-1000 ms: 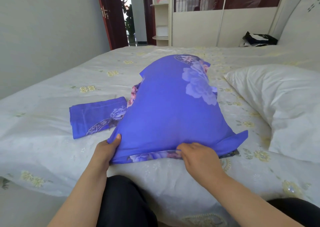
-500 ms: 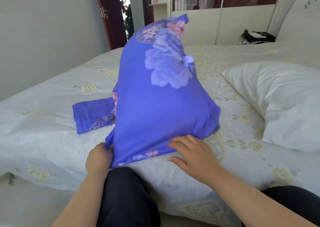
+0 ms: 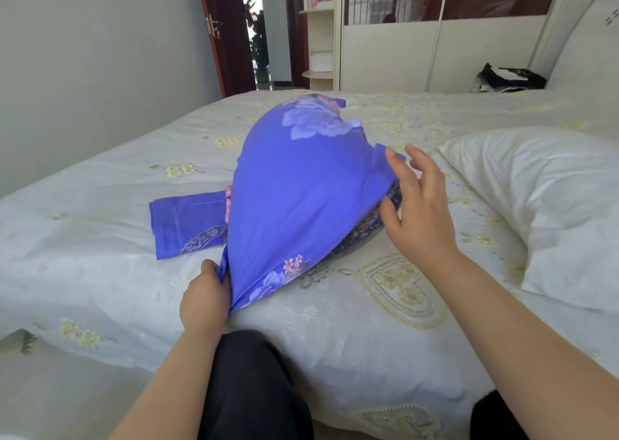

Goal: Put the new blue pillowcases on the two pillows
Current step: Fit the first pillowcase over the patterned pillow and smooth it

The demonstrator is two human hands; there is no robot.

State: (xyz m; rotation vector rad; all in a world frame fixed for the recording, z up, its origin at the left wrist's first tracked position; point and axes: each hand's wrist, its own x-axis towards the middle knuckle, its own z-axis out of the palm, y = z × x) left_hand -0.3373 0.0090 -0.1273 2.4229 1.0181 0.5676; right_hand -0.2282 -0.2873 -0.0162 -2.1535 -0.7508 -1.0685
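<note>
Covered pillow: the plump pillow in its blue floral cotton pillowcase (image 3: 301,191) lies mid-bed on the white embroidered bedspread (image 3: 100,238), its near corner pulled towards the person.
Left hand: the left hand (image 3: 206,297) has its fingers curled tight round that near corner.
Right hand: the right hand (image 3: 417,205) is at the case's right edge, fingers spread and loose, thumb touching the cloth, gripping nothing.
Doing it well: I'd say keep the corner pinned and let the right hand tug the loose hem square, so the filling seats into every corner.
Spare case: the folded blue pillowcase (image 3: 187,223) lies flat just left of the covered pillow.
Bare pillow: the white uncovered pillow (image 3: 536,205) waits at right, part cut off by the frame.
Hard to see: the opening under the right hand is dark and bunched; whether the pillow is fully in, I cannot tell.
</note>
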